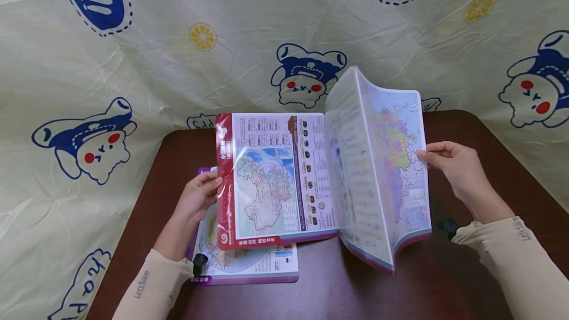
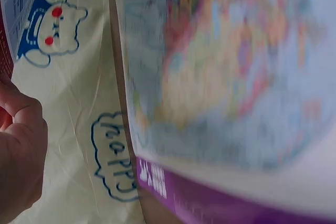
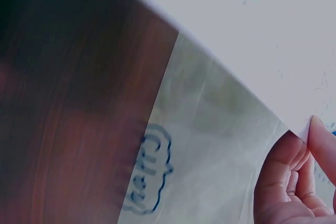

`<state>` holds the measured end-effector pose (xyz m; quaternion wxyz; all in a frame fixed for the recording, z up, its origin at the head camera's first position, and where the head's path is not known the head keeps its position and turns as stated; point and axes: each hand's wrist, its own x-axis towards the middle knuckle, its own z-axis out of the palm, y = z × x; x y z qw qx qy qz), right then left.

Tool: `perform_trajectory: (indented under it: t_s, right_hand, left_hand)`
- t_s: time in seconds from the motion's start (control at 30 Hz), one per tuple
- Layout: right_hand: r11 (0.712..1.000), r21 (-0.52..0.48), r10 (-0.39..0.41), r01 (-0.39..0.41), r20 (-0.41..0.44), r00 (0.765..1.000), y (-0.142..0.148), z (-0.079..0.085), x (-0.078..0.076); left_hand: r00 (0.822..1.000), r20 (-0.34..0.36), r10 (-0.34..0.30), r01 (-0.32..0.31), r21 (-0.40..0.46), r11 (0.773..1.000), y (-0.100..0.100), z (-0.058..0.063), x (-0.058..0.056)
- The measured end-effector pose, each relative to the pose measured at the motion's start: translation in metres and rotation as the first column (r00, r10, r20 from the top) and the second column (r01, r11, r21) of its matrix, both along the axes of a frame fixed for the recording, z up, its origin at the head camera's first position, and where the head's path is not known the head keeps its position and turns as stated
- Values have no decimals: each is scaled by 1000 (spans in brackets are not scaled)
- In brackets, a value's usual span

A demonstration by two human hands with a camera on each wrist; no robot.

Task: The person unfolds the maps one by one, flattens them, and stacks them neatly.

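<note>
Over dark tabletop (image 1: 444,270), folded map (image 1: 311,177) half opened, left hand (image 1: 197,199) pinching its red edge, right hand (image 1: 453,167) pinching the raised panel, more folds remaining.

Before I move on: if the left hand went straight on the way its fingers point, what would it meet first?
The left hand points right, its fingers already at the red left edge of the folded map. Going on, it would press into that edge first; a second map lies flat underneath. Depth is uncertain.
</note>
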<state>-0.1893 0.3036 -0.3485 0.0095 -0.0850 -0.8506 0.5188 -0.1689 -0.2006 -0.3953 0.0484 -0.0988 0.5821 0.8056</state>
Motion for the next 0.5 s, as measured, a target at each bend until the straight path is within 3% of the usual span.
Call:
perform_trajectory:
  t_s: [0.23, 0.5]
  right_hand:
    - [995, 40, -97, 95, 47, 994, 40, -3, -2]
    - [974, 87, -216, 207, 109, 970, 78, -11, -10]
  left_hand:
    - [999, -17, 47, -47, 4, 999, -27, 7, -2]
    - [996, 3, 90, -90, -99, 991, -49, 11, -8]
